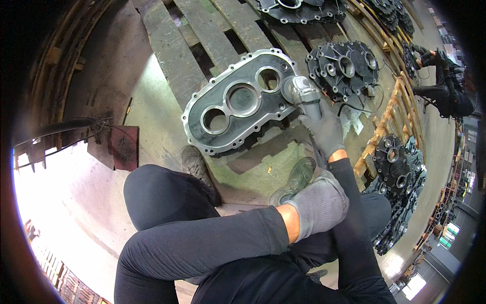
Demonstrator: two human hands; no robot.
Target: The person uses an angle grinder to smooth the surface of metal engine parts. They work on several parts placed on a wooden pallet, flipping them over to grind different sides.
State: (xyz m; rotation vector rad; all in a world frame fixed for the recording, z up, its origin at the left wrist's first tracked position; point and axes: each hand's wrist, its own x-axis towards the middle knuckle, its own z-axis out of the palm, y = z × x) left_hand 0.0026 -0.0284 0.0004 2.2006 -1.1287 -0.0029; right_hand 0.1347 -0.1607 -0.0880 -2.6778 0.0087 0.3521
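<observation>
My right hand (325, 130), in a grey glove, is wrapped round the body of an angle grinder (306, 92). The grinder's disc end is at the right edge of a dark metal gear housing cover (212, 96) with a bright machined rim and three round openings. Whether the disc touches the rim, I cannot tell. My left hand (324, 205), also gloved, is closed in a fist beside my right forearm. What it grips, if anything, is hidden. The cover lies tilted at the edge of a wooden pallet (172, 55), above my boots.
A second dark cover (344, 68) lies right of the grinder, and another cover (304, 11) sits farther back. More covers (392, 162) are stacked at right beside a wooden pallet frame (387, 119). A black cable (362, 109) runs nearby. Another person (443, 83) works at far right.
</observation>
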